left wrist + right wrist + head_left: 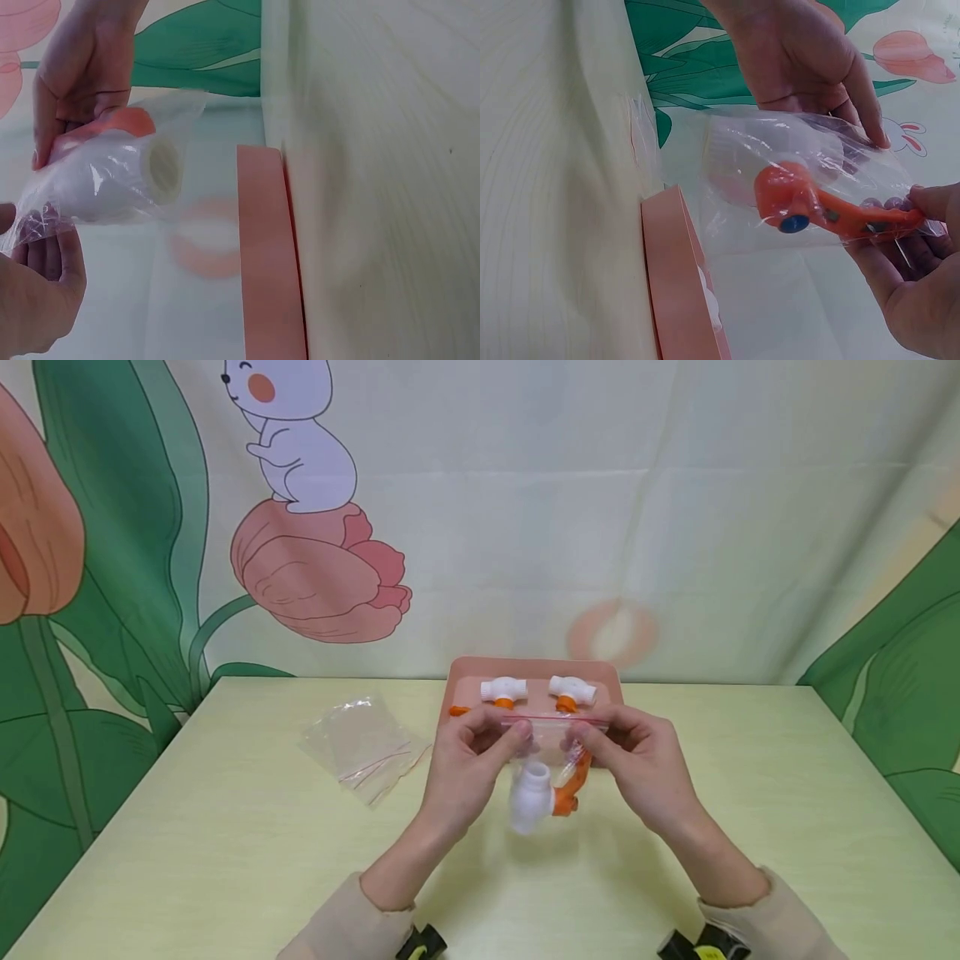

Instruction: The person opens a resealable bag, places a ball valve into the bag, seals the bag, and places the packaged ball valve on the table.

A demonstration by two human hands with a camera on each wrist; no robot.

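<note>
A clear zip bag (555, 721) hangs upright above the table, its red zip strip uppermost. Inside it sits a white plastic ball valve (532, 797) with an orange lever handle (829, 210); a blue spot marks the handle's hub. My left hand (467, 764) pinches the zip edge at the left between thumb and fingers. At the right end of the same edge, my right hand (651, 766) pinches likewise. The bag's mouth is stretched straight between them. Whether the zip is sealed all along, I cannot tell.
Behind the hands lies a pink tray (536, 665) holding two white valves (504, 689) with orange handles, plus an orange piece (459, 711) at its left, partly hidden. Several flat clear zip bags (367, 747) lie left of the tray. A printed curtain (480, 527) hangs behind the table.
</note>
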